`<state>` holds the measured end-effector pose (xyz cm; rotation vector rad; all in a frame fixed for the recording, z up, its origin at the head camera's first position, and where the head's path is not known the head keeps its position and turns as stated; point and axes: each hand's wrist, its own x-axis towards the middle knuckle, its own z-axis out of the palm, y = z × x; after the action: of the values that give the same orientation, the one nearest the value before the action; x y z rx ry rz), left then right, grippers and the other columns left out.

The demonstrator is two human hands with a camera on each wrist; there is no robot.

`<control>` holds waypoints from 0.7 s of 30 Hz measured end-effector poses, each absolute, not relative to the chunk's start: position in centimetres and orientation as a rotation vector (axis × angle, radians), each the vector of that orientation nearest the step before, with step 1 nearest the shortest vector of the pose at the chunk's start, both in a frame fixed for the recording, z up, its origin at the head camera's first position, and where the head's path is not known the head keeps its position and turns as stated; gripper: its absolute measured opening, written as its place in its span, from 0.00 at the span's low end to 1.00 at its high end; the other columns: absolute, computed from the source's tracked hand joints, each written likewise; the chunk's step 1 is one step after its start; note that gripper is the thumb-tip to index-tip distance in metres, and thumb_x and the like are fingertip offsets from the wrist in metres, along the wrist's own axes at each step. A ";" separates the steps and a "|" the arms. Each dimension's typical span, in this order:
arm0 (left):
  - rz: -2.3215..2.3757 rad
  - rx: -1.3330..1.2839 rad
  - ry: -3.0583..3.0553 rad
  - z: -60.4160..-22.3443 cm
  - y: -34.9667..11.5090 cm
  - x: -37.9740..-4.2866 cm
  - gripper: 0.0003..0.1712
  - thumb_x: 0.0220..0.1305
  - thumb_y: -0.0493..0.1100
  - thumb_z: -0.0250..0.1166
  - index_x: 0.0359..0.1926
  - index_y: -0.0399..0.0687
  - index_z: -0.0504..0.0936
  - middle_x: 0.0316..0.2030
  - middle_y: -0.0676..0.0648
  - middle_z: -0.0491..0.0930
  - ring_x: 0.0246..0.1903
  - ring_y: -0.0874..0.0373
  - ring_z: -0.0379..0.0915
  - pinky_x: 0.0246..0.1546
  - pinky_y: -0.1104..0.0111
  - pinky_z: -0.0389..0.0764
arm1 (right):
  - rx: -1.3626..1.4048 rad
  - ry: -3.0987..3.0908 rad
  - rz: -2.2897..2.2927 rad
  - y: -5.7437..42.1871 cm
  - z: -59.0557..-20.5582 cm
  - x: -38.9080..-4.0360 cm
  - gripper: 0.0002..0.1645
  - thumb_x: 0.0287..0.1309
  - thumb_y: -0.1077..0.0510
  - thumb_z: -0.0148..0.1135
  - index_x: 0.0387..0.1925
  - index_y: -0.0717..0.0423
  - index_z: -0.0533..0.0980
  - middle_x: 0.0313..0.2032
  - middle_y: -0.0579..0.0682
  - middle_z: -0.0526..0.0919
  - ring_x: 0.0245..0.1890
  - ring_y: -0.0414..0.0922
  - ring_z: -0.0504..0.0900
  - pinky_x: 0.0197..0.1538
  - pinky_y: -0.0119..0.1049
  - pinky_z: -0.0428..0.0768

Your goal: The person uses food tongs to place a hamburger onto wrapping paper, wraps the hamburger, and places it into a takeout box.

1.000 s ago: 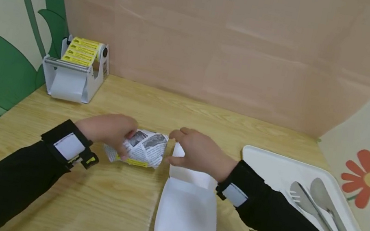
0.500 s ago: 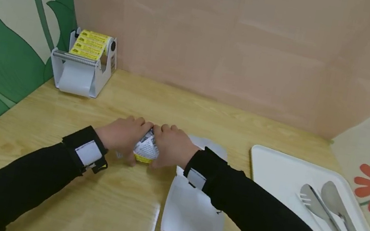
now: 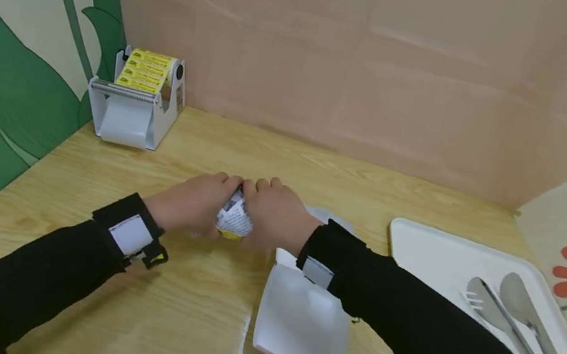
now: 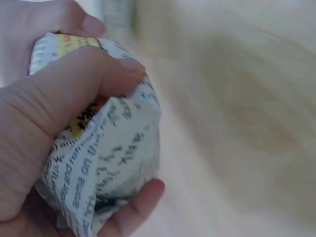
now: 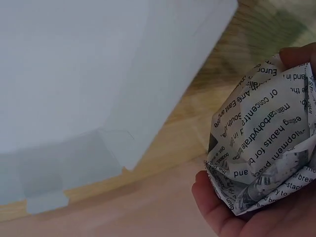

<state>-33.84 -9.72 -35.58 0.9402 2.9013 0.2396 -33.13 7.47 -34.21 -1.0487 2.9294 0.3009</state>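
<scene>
It's the newsprint-wrapped parcel (image 3: 235,215) in play, held over the table (image 3: 180,311) just left of the open white box (image 3: 303,326), left hand (image 3: 199,203) and right hand (image 3: 276,217) curled round its opposite ends; it looks light, soft and easy to crush, so a broad, gentle hold there that traps the folded flaps (image 4: 74,185) should suit it. Reading off the wrapping: "carbohydrate", "habits for" and "South" at the right end, "aroma on" at the left, though the yellow label (image 4: 70,43) beats me; and away at the back left, the dispenser (image 3: 166,119) shows a roll of yellow stickers (image 3: 143,72), lettering too small to read.
</scene>
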 end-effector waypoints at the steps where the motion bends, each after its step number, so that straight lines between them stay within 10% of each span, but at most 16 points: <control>1: 0.225 0.955 2.918 -35.0 -9.3 -33.5 0.58 0.38 0.46 0.82 0.67 0.34 0.61 0.51 0.38 0.74 0.45 0.49 0.74 0.49 0.59 0.77 | -1.057 2.947 0.302 8.0 -33.6 -32.7 0.56 0.41 0.35 0.72 0.65 0.62 0.63 0.51 0.55 0.76 0.45 0.50 0.73 0.52 0.41 0.75; 12: 0.196 1.343 2.855 -31.6 -3.0 -26.6 0.57 0.40 0.60 0.79 0.64 0.34 0.65 0.49 0.42 0.77 0.42 0.54 0.74 0.49 0.61 0.76 | -1.066 3.109 0.031 16.8 -32.3 -24.2 0.56 0.30 0.40 0.77 0.58 0.67 0.68 0.50 0.58 0.78 0.46 0.51 0.76 0.50 0.44 0.76; 21: 0.413 1.354 2.616 -32.6 -1.2 -24.8 0.47 0.43 0.50 0.77 0.62 0.37 0.67 0.53 0.43 0.75 0.42 0.57 0.72 0.45 0.69 0.76 | -0.941 3.121 -0.067 19.6 -34.5 -20.3 0.55 0.28 0.40 0.78 0.56 0.67 0.69 0.48 0.57 0.79 0.42 0.50 0.76 0.45 0.43 0.78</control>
<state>-24.77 -1.19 -32.64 1.3536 2.6159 0.4133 -20.34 19.56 -34.54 -0.9407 3.1211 -0.0667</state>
